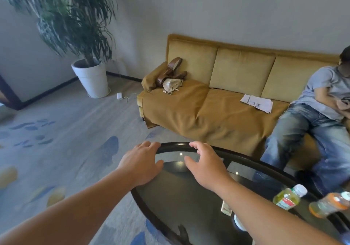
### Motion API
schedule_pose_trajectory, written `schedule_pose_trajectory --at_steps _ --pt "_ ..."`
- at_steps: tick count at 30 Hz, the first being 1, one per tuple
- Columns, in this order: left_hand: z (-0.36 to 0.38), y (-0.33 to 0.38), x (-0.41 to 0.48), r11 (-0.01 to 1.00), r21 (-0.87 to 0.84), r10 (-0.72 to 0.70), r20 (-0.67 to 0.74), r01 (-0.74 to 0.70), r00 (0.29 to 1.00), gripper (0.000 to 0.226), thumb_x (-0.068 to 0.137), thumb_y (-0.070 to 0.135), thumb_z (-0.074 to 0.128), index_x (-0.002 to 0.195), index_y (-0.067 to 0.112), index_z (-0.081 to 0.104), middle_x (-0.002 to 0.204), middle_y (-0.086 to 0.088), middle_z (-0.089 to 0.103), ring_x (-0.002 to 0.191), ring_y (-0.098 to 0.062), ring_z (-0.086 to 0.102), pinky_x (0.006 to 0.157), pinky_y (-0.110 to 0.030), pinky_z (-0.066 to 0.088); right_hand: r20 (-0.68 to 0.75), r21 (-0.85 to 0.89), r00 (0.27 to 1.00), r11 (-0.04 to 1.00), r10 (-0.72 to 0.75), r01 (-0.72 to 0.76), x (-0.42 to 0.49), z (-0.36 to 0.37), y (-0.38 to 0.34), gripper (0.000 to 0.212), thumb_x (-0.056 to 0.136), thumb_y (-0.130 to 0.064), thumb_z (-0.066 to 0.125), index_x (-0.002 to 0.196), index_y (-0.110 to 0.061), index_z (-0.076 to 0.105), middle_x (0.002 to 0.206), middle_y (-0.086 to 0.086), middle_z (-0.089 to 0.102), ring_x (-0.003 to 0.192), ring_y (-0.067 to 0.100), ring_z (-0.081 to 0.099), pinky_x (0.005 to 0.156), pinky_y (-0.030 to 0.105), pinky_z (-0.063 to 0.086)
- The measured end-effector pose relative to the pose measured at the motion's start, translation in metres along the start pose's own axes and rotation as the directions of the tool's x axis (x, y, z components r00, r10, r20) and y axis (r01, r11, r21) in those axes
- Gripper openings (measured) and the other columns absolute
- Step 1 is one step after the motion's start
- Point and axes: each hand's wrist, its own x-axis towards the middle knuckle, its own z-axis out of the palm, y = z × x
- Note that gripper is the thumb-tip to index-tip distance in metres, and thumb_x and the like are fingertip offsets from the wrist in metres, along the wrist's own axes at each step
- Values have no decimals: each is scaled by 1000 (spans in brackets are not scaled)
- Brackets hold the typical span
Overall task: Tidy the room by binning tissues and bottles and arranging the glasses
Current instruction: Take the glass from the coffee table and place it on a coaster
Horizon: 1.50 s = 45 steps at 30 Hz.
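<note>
The left grip [141, 166] and right grip [205, 166] are open and empty over the desk [180, 197] end. Binning seems not begun; the green bottle [288, 197] and orange bottle [330, 204] wait at the right, so reach there next

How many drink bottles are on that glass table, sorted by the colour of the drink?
Plastic bottle of yellow-green drink with white cap: 1
Plastic bottle of orange drink with white cap: 1
Total on the dark-rimmed oval glass table: 2

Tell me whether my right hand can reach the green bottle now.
Probably yes: the right hand holds nothing, and only bare tabletop lies between it and the green bottle.
</note>
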Motion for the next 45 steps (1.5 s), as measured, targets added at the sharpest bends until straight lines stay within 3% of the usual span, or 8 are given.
schedule_pose_trajectory --at_steps 7,13,16,20,25,32,38,45 --pt "12 6 94 996 13 83 68 -84 994 47 92 50 49 135 35 39 123 9 55 104 -14 54 88 -30 51 -41 18 992 993 115 -115 72 -11 34 46 93 -38 54 137 -29 44 140 -11 42 128 7 44 93 23 37" --pt "31 3 164 981 -5 192 166 -194 967 48 92 49 47 136 34 37 123 7 54 107 -16 53 90 -33 50 -102 41 961 967 256 -253 112 -8 62 51 91 -41 56 139 -31 41 142 -14 41 122 5 47 86 22 37" --pt "49 -1 202 965 0 253 251 -261 934 52 92 48 45 140 32 34 129 5 52 115 -19 50 93 -35 47 -128 61 934 943 333 -327 131 0 74 53 90 -42 57 140 -32 40 142 -16 40 112 2 53 83 20 38" --pt "69 5 248 930 -14 345 380 -367 858 55 93 44 44 143 28 31 134 2 49 120 -22 48 99 -36 43 -182 96 881 899 437 -427 151 6 90 56 88 -40 60 140 -31 40 144 -16 40 129 3 41 94 21 35" --pt "95 13 290 887 -44 431 440 -460 788 56 93 43 45 145 28 28 138 2 46 125 -21 46 100 -37 43 -219 125 831 859 511 -496 172 12 112 61 85 -43 63 140 -33 40 142 -18 40 132 2 39 105 27 36" --pt "157 12 319 859 -32 446 536 -511 717 60 93 41 46 147 25 25 145 0 39 131 -21 41 106 -37 39 -127 239 780 782 613 -575 178 57 178 75 80 -48 70 144 -35 33 146 -21 33 134 0 35 102 22 32" --pt "224 2 332 878 -12 401 565 -478 722 61 91 40 48 146 26 26 145 -1 38 132 -23 41 105 -39 40 -67 277 765 749 640 -602 187 117 248 85 75 -48 75 146 -34 30 148 -17 33 134 1 35 102 19 30" --pt "298 -20 333 893 21 350 595 -450 724 62 90 40 50 146 26 26 145 1 35 132 -21 38 105 -38 38 -16 355 736 692 677 -628 188 181 315 99 68 -50 80 148 -33 25 150 -16 32 136 -1 32 110 26 31"
